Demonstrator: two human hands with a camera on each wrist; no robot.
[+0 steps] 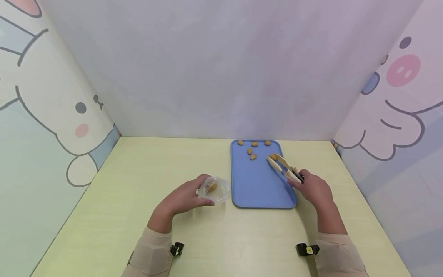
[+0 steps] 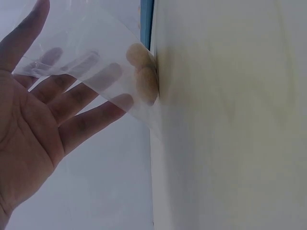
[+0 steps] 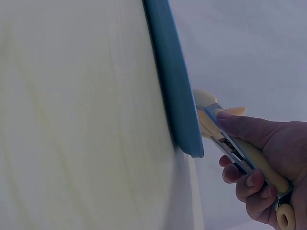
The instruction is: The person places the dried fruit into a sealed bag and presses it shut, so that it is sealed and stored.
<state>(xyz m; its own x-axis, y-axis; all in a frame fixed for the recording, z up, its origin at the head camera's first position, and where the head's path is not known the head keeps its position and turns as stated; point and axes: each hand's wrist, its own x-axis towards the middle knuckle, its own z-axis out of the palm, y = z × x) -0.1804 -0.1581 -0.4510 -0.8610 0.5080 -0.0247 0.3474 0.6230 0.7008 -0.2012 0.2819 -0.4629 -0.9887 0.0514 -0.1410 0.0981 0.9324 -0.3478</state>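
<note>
In the head view, my left hand [image 1: 185, 195] holds a clear plastic bag [image 1: 222, 189] with its mouth spread, thumb on one side and fingers on the other. Brown oval nuts [image 2: 146, 79] sit at the bottom of the bag in the left wrist view. My right hand [image 1: 315, 188] grips cream-coloured tongs [image 1: 279, 169] by their handles. Their tips lie over the right side of the blue tray [image 1: 261, 190], around one brown nut [image 1: 273, 157]; whether they pinch it is unclear. Several more nuts [image 1: 253, 157] lie scattered near the tray's far end.
A pale wood-patterned table [image 1: 145, 165] carries the tray right of centre. Behind it rises a plain light wall [image 1: 214, 77]; cartoon-printed panels [image 1: 391, 127] flank both sides. A black wrist device [image 1: 307, 250] is at each sleeve.
</note>
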